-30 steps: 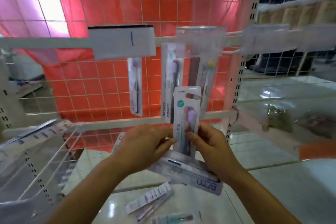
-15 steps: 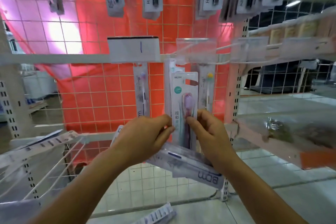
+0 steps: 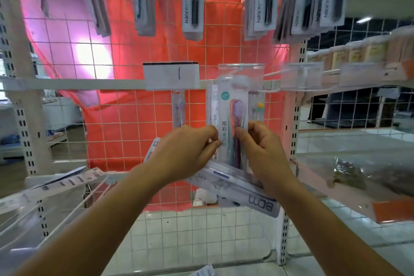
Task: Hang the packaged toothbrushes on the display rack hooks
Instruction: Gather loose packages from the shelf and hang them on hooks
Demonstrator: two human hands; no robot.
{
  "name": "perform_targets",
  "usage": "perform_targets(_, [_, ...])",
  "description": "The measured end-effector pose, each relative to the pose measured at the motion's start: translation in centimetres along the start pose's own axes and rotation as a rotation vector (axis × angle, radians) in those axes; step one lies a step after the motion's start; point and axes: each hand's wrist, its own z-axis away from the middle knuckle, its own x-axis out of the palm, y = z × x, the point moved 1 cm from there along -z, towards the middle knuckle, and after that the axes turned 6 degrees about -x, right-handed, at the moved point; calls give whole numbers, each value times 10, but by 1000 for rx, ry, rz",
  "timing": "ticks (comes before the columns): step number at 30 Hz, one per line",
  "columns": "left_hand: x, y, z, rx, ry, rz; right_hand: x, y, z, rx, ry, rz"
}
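A packaged toothbrush [image 3: 233,114] with a purple brush head stands upright in front of the wire rack, its top at the hook behind a clear label holder [image 3: 240,72]. My left hand [image 3: 186,152] pinches its left edge and my right hand [image 3: 264,154] pinches its right edge. Under both hands lies a bundle of more toothbrush packs [image 3: 253,195], one marked BDM, held against my palms. Other packs hang behind on the same hook, and one pack [image 3: 178,110] hangs on the hook to the left.
Several toothbrush packs [image 3: 192,2] hang from the upper row of the white wire grid [image 3: 125,132]. A white price label [image 3: 171,75] sits on the crossbar. Wire hooks [image 3: 67,206] jut out lower left. A shelf [image 3: 349,177] with bagged goods stands to the right.
Both hands have lifted the pack from below the crossbar up to the hook behind the clear label holder. The view has tilted upward, showing more of the upper row.
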Motion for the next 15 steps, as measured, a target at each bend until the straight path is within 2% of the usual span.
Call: perform_targets(15, [25,-16,-17,-113,-100,35,8,39,-23,115,-13,76])
